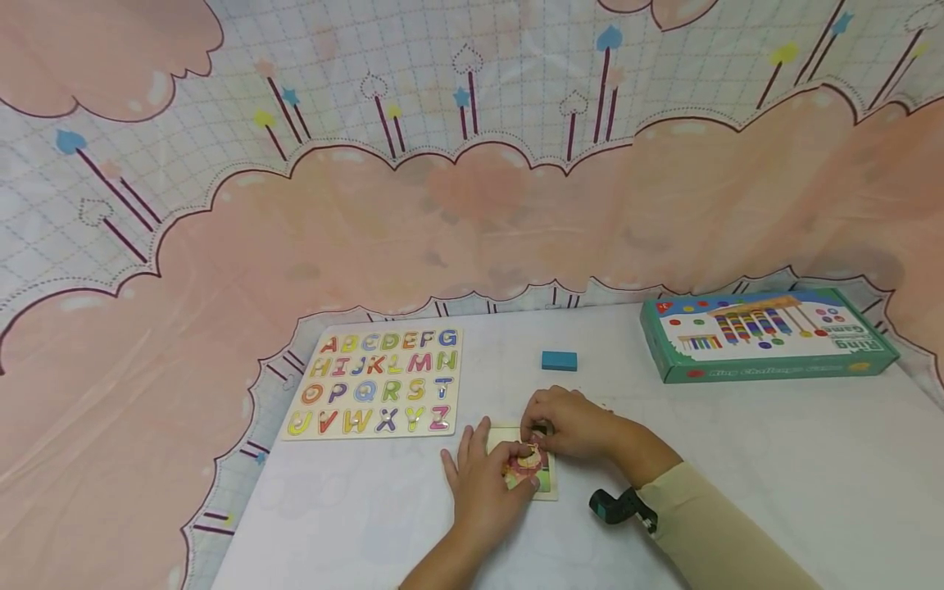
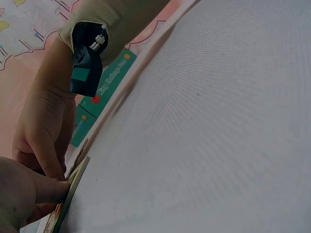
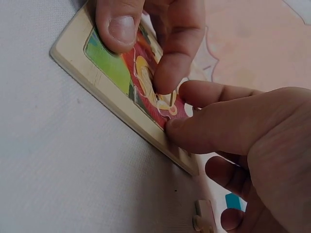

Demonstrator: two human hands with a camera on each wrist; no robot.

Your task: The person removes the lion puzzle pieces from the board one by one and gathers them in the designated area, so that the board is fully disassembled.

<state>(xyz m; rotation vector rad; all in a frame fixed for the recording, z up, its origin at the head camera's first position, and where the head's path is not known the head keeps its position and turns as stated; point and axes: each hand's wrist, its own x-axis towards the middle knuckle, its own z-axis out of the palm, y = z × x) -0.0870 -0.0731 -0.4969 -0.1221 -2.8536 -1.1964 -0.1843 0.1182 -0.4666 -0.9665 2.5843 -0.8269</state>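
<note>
A small wooden jigsaw puzzle (image 1: 546,495) with a pale frame lies on the table before me. Its picture (image 3: 109,63) shows green, red and yellow areas. My left hand (image 1: 483,487) rests over its left side, thumb and index finger pressing on the picture, the other fingers spread. At the upper right part of the puzzle, my right hand (image 1: 574,422) pinches a red puzzle piece (image 3: 181,109) between thumb and index finger. That piece overlaps the picture in the right wrist view, and fingers partly hide it.
An alphabet board (image 1: 376,383) lies at the left. A blue block (image 1: 559,361) sits behind the puzzle. At the back right lies a green game box (image 1: 767,336). Another loose puzzle piece (image 3: 206,216) lies beyond the frame. A black device (image 1: 612,506) is on the right wrist.
</note>
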